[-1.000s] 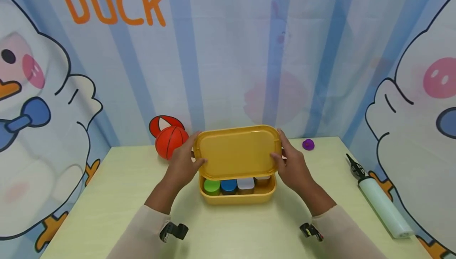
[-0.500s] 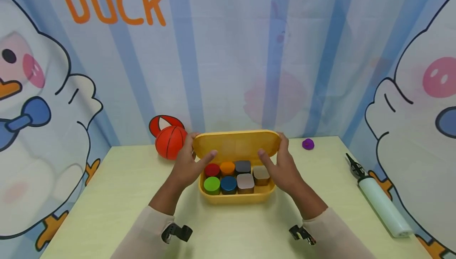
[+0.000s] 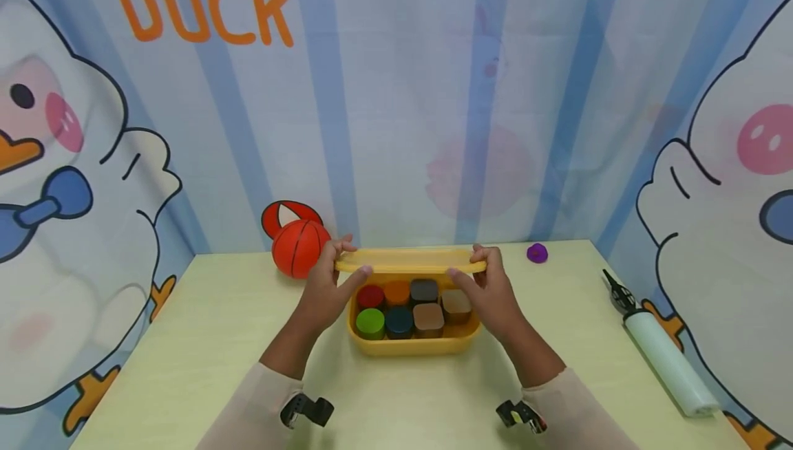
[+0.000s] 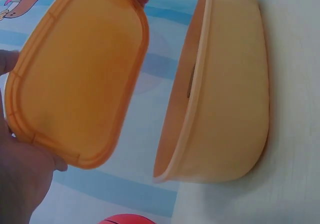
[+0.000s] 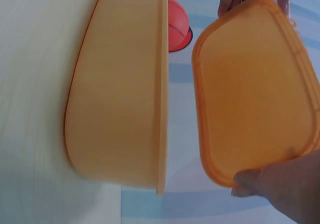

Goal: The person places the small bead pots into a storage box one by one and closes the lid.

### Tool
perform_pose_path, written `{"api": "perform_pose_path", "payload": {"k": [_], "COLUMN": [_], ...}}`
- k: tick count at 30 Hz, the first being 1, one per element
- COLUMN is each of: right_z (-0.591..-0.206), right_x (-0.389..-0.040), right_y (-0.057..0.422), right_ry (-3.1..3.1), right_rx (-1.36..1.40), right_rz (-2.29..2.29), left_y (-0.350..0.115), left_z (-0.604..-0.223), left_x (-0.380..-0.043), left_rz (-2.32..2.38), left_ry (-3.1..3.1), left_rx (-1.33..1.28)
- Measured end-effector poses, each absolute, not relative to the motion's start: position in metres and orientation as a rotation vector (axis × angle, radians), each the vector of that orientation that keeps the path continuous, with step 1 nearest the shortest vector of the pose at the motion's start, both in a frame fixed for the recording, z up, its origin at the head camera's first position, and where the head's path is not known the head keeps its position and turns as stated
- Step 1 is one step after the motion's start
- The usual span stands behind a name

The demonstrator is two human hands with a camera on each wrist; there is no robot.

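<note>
My left hand [image 3: 323,288] and right hand [image 3: 500,292] hold a yellow lid [image 3: 409,259] by its two short ends, thumbs on the near side. The lid appears nearly edge-on in the head view, over the back of a yellow plastic box [image 3: 414,347]. Inside the box lie several small round and square-topped pieces, among them a green one [image 3: 370,324], a red one [image 3: 370,296] and a tan one [image 3: 428,319]. Both wrist views show a gap between the lid [image 4: 82,79] and the box [image 5: 120,94].
A red toy basketball [image 3: 300,249] sits beyond my left hand, with a red and white shape behind it. A small purple object [image 3: 537,252] is at the table's back edge. Along the right side lies a pale green pump [image 3: 672,364] with a black nozzle. A striped curtain [image 3: 396,92] hangs behind.
The lid has tilted from showing its broad face to nearly edge-on, and has stayed in both hands. The back row of pieces has come into view.
</note>
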State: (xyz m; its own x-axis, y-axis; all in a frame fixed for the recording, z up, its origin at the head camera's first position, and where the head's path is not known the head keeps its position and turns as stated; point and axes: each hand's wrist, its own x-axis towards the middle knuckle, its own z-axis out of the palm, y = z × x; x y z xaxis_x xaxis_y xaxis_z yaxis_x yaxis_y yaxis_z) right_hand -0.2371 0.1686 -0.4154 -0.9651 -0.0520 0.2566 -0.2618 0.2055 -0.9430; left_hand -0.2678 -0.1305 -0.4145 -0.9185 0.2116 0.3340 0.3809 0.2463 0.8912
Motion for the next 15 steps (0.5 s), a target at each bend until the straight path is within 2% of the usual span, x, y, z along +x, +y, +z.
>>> {"api": "perform_pose_path", "payload": {"k": [6, 15], "right_z": [-0.426, -0.437], "right_x": [-0.240, -0.246], "right_y": [0.180, 0.193], "right_ry": [-2.184, -2.117], "right_rx": [0.452, 0.575], "right_rz": [2.004, 2.041], "left_y": [-0.141, -0.142], "left_z": [-0.415, -0.413], "left_x": [-0.269, -0.261], "left_rz": [-1.758, -1.718], "left_ry": [-2.487, -2.692], "left_rx": [-0.612, -0.536]}}
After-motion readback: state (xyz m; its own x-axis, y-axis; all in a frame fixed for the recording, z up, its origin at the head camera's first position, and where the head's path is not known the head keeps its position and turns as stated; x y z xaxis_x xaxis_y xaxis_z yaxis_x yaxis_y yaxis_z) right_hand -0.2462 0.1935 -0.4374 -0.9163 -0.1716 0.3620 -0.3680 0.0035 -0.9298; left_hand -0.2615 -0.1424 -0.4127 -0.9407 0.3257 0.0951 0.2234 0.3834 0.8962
